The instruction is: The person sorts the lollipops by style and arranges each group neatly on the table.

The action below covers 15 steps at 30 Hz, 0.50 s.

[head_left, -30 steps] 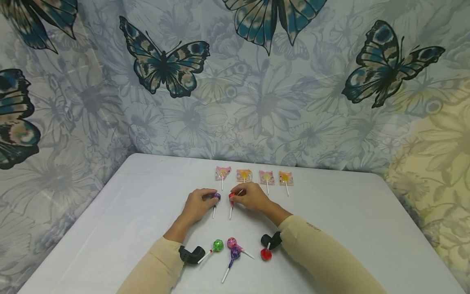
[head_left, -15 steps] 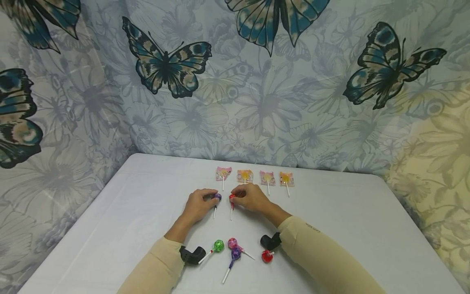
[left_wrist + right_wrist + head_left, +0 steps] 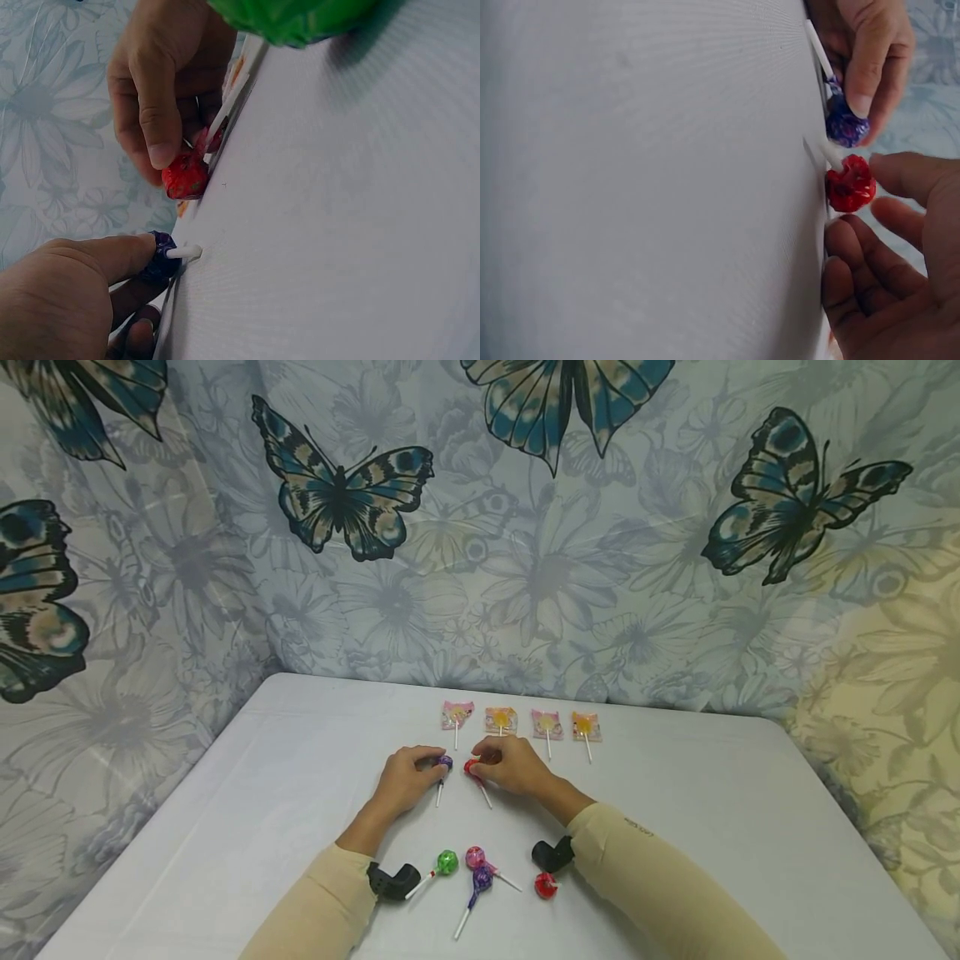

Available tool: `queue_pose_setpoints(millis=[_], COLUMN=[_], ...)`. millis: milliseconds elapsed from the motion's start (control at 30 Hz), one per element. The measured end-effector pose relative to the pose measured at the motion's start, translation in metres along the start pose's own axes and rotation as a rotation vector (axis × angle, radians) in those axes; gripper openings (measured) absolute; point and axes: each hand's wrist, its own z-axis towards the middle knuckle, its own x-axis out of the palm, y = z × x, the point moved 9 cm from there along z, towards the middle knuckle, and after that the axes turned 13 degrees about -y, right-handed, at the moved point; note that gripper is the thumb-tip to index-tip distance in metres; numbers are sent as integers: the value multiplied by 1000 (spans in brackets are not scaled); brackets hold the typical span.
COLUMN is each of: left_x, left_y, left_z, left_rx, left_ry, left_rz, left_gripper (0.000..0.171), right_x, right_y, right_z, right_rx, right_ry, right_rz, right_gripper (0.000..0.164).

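Note:
My left hand [image 3: 403, 780] pinches the purple-wrapped head of a lollipop [image 3: 446, 763] between thumb and fingers, its white stick pointing toward me on the table. To its right, my right hand [image 3: 514, 765] is at a red lollipop [image 3: 471, 767]. In the right wrist view, the thumb and forefinger tips sit right beside the red wrapper [image 3: 850, 184], fingers loosely bent and spread apart. The red lollipop's stick slants toward the lower right. A small gap separates the two lollipops.
Beyond the hands, several flat-wrapped lollipops [image 3: 547, 724] lie in a row on the white table [image 3: 675, 827]. Nearer me are a green lollipop [image 3: 447, 862], a pink one [image 3: 475, 857] with a purple one [image 3: 482, 878] against it, and another red one [image 3: 546, 885] by the right wrist camera.
The red lollipop at my right hand has turned, its head shifting slightly left and its stick swinging right. The red lollipop near my right wrist has also rolled. My left hand has stayed put.

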Motion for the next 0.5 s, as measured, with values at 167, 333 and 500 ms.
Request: queue_pose_setpoints(millis=[167, 333, 500], left_x=[0, 1, 1], left_y=[-1, -1, -4], left_z=[-1, -1, -1], left_rx=[3, -6, 4], left_ry=[8, 14, 14], left_rz=[8, 11, -12], left_gripper=[27, 27, 27], right_x=[3, 4, 4], right_y=[3, 5, 5], right_z=[-2, -3, -3], right_rx=[-14, -28, -19], right_ry=[46, 68, 63], right_rz=[-10, -23, -27], right_gripper=[31, 26, 17])
